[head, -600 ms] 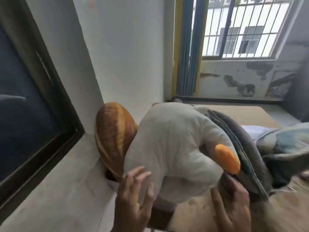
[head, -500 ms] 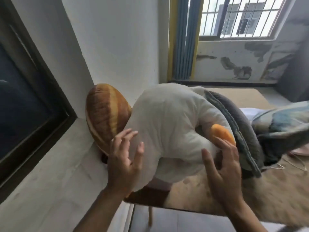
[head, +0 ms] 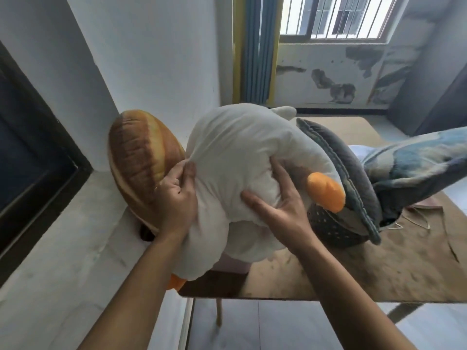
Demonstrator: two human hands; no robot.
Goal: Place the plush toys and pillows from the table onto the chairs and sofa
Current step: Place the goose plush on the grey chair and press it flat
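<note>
A big white plush goose [head: 242, 157], soft and loosely stuffed, its fabric puckering into folds, lies on the near left corner of a tan table [head: 379, 269]. Its rounded orange beak [head: 326, 192] points toward 4 o'clock, and an orange foot [head: 175, 282] hangs below the table edge at 7 o'clock of the body. The left hand [head: 177, 198] pinches a bunch of the white fabric between thumb and fingers on the goose's left flank. The right hand [head: 280, 205] presses flat on the body just beside the beak, fingers spread and sinking into the stuffing without closing.

At 9 o'clock of the goose, touching it, stands one oval plush bread loaf [head: 141, 162], brown with pale gold ridged stripes, leaning on the white wall [head: 151, 59]. At 3 o'clock lies one grey quilted cushion [head: 338, 160] with stitched ribs along its curved rim, over a dark dotted piece [head: 328, 226]. Farther at 3 o'clock rests one blue patterned pillow [head: 417, 162].

The table top is a scuffed, mottled brown on thin legs. The floor [head: 265, 329] is pale tile. At 12 o'clock hang blue and yellow curtains [head: 255, 46] beside one barred window [head: 338, 18], above a stained, peeling wall. A dark-framed panel [head: 32, 137] fills the left side.
</note>
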